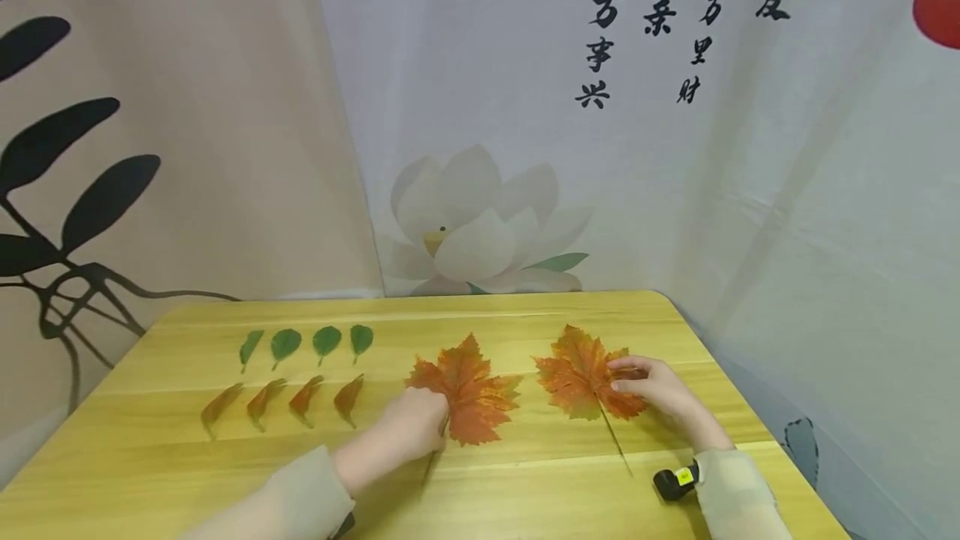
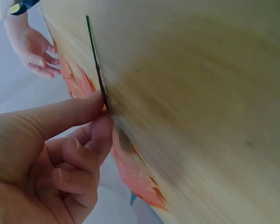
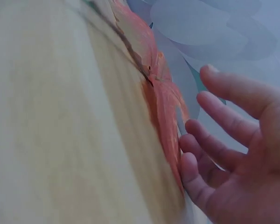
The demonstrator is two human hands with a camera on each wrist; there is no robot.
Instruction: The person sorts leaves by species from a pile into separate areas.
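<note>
My left hand (image 1: 422, 423) pinches the stem of an orange-red maple leaf (image 1: 474, 394) between thumb and forefinger. In the left wrist view the thin stem (image 2: 94, 56) sticks out past the fingertips, dark brown turning green at its end. A second maple leaf (image 1: 577, 373) lies to the right, its stem pointing toward the near edge. Over that leaf's right edge is my right hand (image 1: 663, 390). Seen from the right wrist, its fingers (image 3: 219, 112) are spread and loosely bent beside the leaf (image 3: 165, 107); I cannot tell how firmly they touch it.
On the left of the wooden table (image 1: 225, 482) lies a row of several small green leaves (image 1: 285, 344). Nearer is a row of several small brownish-orange leaves (image 1: 303, 400). Behind the table hangs a printed curtain (image 1: 480, 107) with a lotus and black characters.
</note>
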